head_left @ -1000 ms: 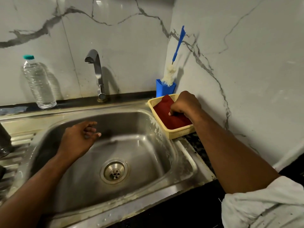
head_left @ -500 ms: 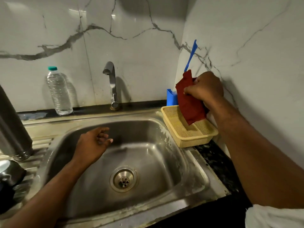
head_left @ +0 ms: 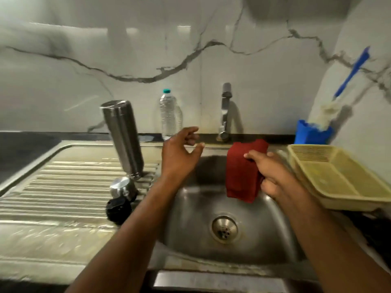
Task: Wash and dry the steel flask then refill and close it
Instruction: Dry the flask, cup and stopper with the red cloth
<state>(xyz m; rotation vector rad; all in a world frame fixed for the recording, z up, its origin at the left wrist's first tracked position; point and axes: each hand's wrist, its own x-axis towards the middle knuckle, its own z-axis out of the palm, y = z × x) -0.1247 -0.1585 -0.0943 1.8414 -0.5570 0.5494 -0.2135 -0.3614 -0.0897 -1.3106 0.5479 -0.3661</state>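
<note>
steel, plastic and cloth against glossy veined marble

brushed steel flask [head_left: 122,138] and dull, ribbed steel sink [head_left: 63,187]; clear crinkled plastic bottle [head_left: 168,115]; matt red woven cloth [head_left: 243,172]; matt yellow perforated plastic basket [head_left: 338,178]; glossy steel cap [head_left: 121,187], matt black lid [head_left: 118,210].

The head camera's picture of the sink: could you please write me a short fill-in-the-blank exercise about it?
1. The right hand holds a cloth whose colour is ____.
2. The steel flask stands inverted on the ____, left of the basin.
3. The left hand is open and holds ____.
4. The yellow basket, right of the sink, contains ____.

Missing words: red; drainboard; nothing; nothing
</note>
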